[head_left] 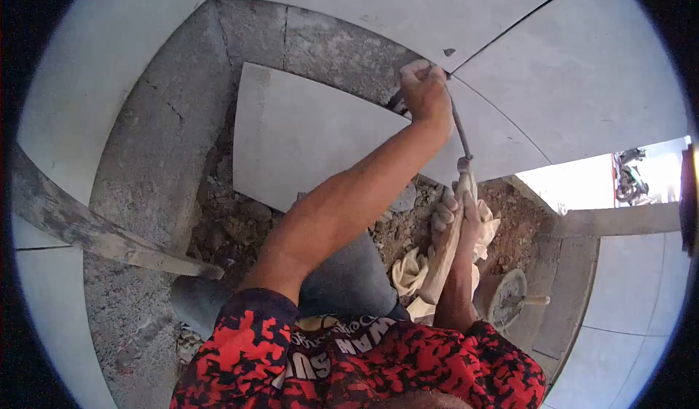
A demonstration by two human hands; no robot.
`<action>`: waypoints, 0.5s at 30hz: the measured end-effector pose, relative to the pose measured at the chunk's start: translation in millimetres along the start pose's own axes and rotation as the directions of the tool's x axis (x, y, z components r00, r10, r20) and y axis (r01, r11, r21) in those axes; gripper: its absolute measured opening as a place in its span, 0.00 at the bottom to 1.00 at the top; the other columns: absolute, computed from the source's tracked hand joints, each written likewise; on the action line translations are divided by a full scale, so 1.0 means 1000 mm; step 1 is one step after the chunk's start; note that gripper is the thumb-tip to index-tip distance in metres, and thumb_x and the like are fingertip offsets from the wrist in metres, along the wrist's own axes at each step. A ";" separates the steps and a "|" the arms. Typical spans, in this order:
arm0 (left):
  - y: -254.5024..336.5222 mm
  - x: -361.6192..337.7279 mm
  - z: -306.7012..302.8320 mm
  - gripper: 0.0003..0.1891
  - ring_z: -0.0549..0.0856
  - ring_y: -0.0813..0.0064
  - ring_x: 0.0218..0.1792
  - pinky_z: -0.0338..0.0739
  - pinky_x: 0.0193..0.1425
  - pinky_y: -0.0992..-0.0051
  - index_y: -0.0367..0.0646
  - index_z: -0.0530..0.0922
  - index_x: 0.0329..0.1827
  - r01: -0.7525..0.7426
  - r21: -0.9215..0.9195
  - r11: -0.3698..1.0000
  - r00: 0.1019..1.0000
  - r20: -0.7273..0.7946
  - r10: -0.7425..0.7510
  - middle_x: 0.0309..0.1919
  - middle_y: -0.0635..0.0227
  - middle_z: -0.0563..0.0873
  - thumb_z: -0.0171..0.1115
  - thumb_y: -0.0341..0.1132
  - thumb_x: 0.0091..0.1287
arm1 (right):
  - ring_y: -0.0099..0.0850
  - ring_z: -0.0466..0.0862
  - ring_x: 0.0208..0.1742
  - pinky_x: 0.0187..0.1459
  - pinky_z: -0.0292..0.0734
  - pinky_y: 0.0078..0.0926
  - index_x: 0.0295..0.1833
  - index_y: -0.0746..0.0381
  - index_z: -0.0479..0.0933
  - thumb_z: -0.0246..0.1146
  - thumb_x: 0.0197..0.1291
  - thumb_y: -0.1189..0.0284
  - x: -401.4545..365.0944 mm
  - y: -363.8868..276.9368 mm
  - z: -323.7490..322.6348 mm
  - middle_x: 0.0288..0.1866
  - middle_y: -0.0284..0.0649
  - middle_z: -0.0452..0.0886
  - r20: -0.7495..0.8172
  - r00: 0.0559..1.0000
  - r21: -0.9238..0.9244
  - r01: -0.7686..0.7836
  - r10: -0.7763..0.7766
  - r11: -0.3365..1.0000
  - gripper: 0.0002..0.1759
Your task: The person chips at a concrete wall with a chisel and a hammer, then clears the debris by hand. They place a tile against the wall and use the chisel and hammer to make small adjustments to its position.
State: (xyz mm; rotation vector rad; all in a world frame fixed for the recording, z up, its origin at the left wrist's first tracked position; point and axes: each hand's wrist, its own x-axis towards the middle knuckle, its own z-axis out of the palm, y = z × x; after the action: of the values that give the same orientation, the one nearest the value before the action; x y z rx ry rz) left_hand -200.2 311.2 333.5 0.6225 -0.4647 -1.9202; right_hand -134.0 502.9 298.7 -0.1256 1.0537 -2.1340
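Observation:
My left hand (pixel 424 89) is closed in a pinch at the corner where several pale tiles meet, beside the upper end of a thin dark rod (pixel 459 121). What its fingers grip is hidden. My right hand (pixel 457 212) is wrapped round a light wooden handle (pixel 443 256), from whose upper end the rod extends. Below my left forearm lies a large pale tile (pixel 313 132), with its lower edge over broken earth. A small dark chip (pixel 449 51) rests on the upper tile surface.
Bare grey concrete (pixel 160 118) borders the tile at the left. A long grey beam (pixel 109 234) crosses the lower left. Pale cloth or sacking (pixel 411 271) lies by my right hand. Right of it stands a round container (pixel 502 300) with a wooden-handled tool (pixel 537 300).

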 end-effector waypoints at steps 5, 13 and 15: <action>0.009 -0.004 0.005 0.11 0.74 0.73 0.34 0.69 0.42 0.75 0.36 0.66 0.42 0.044 -0.007 0.999 0.999 -0.022 -0.045 0.34 0.64 0.73 0.51 0.21 0.55 | 0.19 0.65 0.16 0.17 0.64 0.14 0.40 0.60 0.64 0.46 0.62 0.65 0.010 0.004 -0.001 0.22 0.30 0.65 -0.340 0.930 0.027 0.161 -0.143 0.987 0.09; 0.008 -0.001 0.004 0.11 0.75 0.74 0.31 0.70 0.40 0.76 0.35 0.65 0.41 0.037 -0.094 0.995 0.999 -0.032 -0.040 0.31 0.64 0.75 0.51 0.20 0.56 | 0.24 0.67 0.15 0.16 0.63 0.19 0.39 0.59 0.65 0.48 0.60 0.63 0.005 0.006 0.022 0.21 0.32 0.67 -0.366 0.900 -0.046 0.236 -0.237 0.971 0.10; 0.020 -0.010 0.003 0.10 0.73 0.76 0.34 0.69 0.41 0.76 0.37 0.66 0.40 0.085 -0.094 0.992 0.996 0.008 -0.084 0.36 0.63 0.72 0.50 0.23 0.55 | 0.20 0.67 0.18 0.17 0.66 0.16 0.49 0.57 0.63 0.47 0.61 0.64 -0.010 0.008 0.024 0.23 0.31 0.66 -0.072 0.997 -0.181 -0.036 0.024 0.983 0.13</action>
State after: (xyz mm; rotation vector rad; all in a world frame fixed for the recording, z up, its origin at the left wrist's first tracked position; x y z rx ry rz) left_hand -184.2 311.9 349.5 0.5844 -0.3528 -2.0116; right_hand -112.8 490.9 311.3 -0.1224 1.2841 -2.0246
